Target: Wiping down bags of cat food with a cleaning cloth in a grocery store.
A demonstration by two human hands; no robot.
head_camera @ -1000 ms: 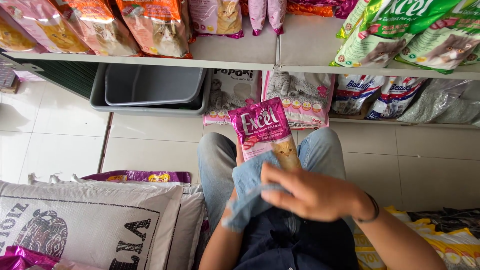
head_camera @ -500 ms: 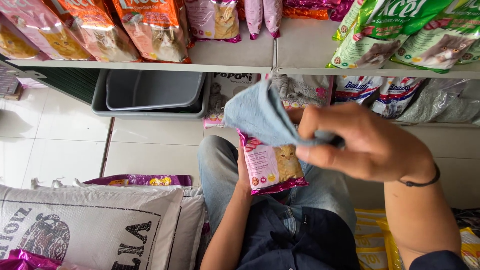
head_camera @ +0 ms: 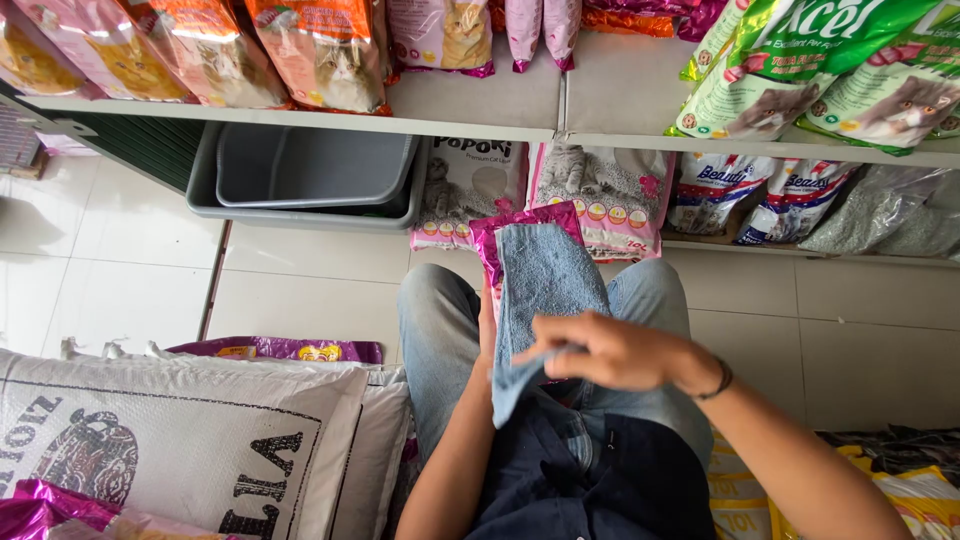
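Observation:
A pink pet-food bag stands upright on my lap, mostly covered by a blue cloth. My right hand grips the cloth's lower part and presses it flat against the bag's front. My left hand holds the bag at its left edge; only a little of that hand shows behind the cloth. I am sitting, with my jeans-clad knees towards a low shelf.
A grey plastic tub sits under the white shelf, with more pet-food bags beside it and above. White woven sacks lie at my left. Yellow bags lie at my right on the tiled floor.
My right hand lifted the cloth up off the bag, then came back down. The cloth now lies spread over the bag's front, hiding most of it.

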